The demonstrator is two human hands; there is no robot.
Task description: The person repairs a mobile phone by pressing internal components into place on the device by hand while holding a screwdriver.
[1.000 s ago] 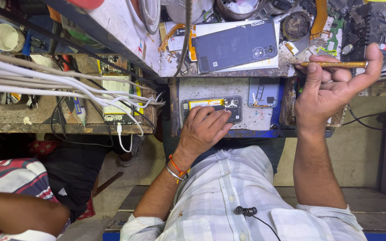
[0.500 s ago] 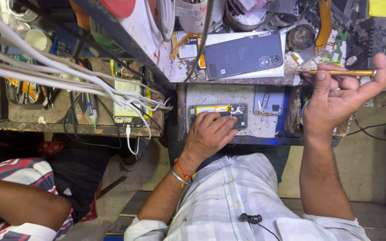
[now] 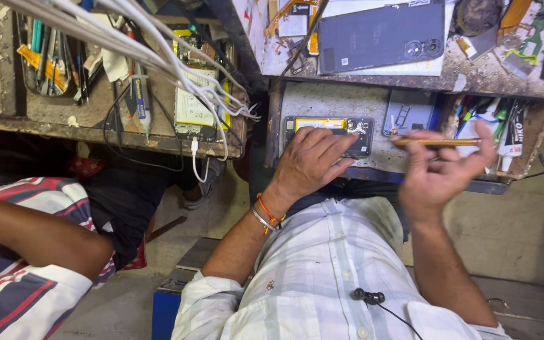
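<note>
My left hand (image 3: 310,162) lies flat on an opened phone (image 3: 330,133) with a yellow battery showing, on a grey pull-out shelf (image 3: 335,101) under the bench. My right hand (image 3: 439,173) is raised just right of it, holding a thin yellow-handled tool (image 3: 436,143) level between fingers and thumb, its tip pointing left toward the phone. A small grey phone part (image 3: 407,113) lies on the shelf behind the tool.
A dark phone back cover (image 3: 382,34) lies on the cluttered bench top above. A bundle of white cables (image 3: 127,38) crosses the left bench over another opened phone (image 3: 195,104) and a tray of tools (image 3: 48,53). Another person's arm (image 3: 33,233) in a striped sleeve is at the left.
My right hand has come down from the bench top with the yellow tool, closer to the opened phone. My left hand has stayed on the phone. The view has shifted closer.
</note>
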